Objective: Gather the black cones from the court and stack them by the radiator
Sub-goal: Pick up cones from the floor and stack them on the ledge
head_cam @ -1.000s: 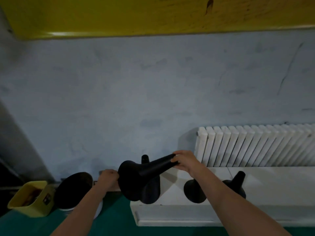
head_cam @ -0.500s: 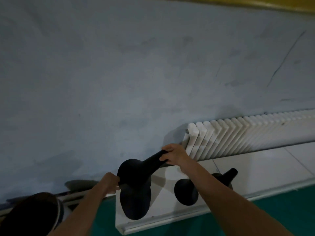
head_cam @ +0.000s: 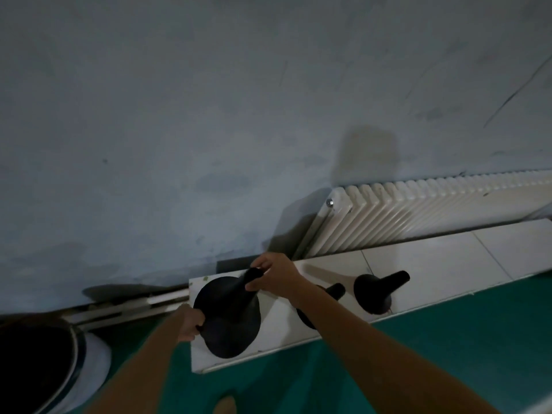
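Observation:
I hold a black cone (head_cam: 227,300) over the left end of the white tiled ledge (head_cam: 433,264). My right hand (head_cam: 274,276) pinches its narrow tip. My left hand (head_cam: 189,322) grips the rim of its wide base. The held cone sits on or just above another black cone (head_cam: 231,339) standing there; I cannot tell whether they touch. A second black cone (head_cam: 334,291) stands to the right, partly hidden by my right forearm. A third black cone (head_cam: 376,291) stands further right. The white radiator (head_cam: 418,210) runs along the wall behind the ledge.
A grey-blue wall (head_cam: 209,115) rises behind everything. Green court floor (head_cam: 448,339) lies in front of the ledge. A dark round bin with a white body (head_cam: 44,363) stands at the lower left. White strips (head_cam: 125,306) lie along the wall's foot.
The view has tilted down and come closer. The held cone has swung from nearly level to more upright and come down over the cone at the ledge's left end. Both hands keep their hold.

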Demonstrator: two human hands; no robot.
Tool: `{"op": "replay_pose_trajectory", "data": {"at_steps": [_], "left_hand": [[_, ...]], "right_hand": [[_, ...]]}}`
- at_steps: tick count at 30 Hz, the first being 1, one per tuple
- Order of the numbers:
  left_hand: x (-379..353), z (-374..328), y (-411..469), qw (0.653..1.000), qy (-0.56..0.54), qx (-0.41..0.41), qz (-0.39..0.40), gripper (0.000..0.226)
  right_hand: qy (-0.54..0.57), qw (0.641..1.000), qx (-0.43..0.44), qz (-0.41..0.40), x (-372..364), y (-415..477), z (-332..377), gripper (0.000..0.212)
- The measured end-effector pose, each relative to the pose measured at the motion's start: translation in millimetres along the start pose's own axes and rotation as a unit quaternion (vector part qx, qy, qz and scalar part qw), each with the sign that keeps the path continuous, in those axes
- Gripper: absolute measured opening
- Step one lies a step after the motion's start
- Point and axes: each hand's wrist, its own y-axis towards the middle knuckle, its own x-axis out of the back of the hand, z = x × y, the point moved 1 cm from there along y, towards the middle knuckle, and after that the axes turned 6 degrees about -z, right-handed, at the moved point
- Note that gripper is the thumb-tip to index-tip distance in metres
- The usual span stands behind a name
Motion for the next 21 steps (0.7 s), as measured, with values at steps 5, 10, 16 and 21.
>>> {"op": "replay_pose_trajectory", "data": {"at_steps": [5, 10, 16, 21], "left_hand": [[-12.3, 5.6, 8.7, 0.995, -0.084, 0.039, 0.031, 0.011], [-20.3, -8.1, 1.8, 0.991, -0.123, 0.038, 0.02, 0.025], [-12.0, -27.0, -22.5, 0.989, -0.146, -0.015, 0.001, 0.025], [-16.5, -54.9, -64.0, 0.99, -0.109, -0.082, -0.03, 0.028]], "right_hand": [[0.008, 0.999, -0.032, 0.017, -22.4, 4.2, -16.6, 0.029], [0.04, 0.994, -0.088, 0.043, -28.0, 1.6, -22.5, 0.026], [0.146, 0.978, -0.141, 0.05, -2.3, -14.9, -28.9, 0.015], [0.198, 0.969, -0.147, 0.023, 40.5, -45.3, -47.3, 0.007]]}}
